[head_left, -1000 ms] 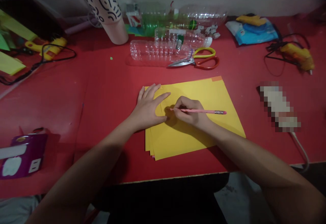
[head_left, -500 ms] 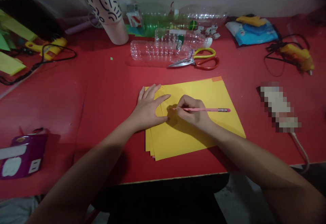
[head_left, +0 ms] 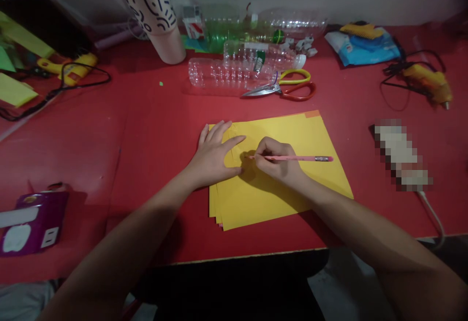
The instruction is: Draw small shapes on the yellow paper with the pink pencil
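A stack of yellow paper (head_left: 270, 199) lies on the red table in front of me, its sheets slightly fanned at the left, with an orange corner showing at the top right. My left hand (head_left: 215, 158) rests on the left side of the stack, fingers spread. In my right hand (head_left: 280, 160) is a pink pencil (head_left: 302, 158), pinched near its point. The pencil's tip is at the top sheet, in the shadow between my two hands; any mark there is too faint to make out. Its eraser end points right.
Scissors (head_left: 270, 90) and clear plastic bottles (head_left: 219, 73) lie beyond the paper. A white tumbler (head_left: 170, 46) stands at the back. Glue guns (head_left: 427, 82) with cords, a wipes pack (head_left: 361, 50), a blurred-out corded item (head_left: 400, 155) and a purple box (head_left: 40, 218) are around the sides.
The view has shifted very slightly. Both hands and the pencil keep almost the same places on the paper.
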Available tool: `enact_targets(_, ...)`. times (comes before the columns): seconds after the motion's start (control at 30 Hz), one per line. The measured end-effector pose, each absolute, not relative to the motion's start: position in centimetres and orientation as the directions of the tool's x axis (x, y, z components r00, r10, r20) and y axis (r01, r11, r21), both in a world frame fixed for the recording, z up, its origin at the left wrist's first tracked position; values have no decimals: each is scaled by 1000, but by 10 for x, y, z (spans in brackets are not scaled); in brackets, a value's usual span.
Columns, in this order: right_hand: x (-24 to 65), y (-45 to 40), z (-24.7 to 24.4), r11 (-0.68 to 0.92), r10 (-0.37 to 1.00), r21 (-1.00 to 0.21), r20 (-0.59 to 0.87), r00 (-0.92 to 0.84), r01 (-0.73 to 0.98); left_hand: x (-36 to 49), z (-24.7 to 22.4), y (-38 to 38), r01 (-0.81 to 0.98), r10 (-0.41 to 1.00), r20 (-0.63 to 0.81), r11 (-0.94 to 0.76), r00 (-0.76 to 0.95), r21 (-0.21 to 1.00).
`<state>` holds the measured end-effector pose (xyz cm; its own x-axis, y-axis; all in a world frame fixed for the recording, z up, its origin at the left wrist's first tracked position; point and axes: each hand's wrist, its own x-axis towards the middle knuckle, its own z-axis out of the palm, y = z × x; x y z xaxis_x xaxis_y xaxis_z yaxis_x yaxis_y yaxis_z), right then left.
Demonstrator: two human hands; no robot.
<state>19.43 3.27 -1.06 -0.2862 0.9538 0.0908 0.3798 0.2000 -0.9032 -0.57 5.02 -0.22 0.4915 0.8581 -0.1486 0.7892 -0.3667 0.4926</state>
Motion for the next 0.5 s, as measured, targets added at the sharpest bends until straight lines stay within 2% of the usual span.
enact_targets(0.5, 196, 33, -13, 277, 897, -894, 109, -428, 352, -5, -1, 49, 795, 865, -144, -361, 481, 488)
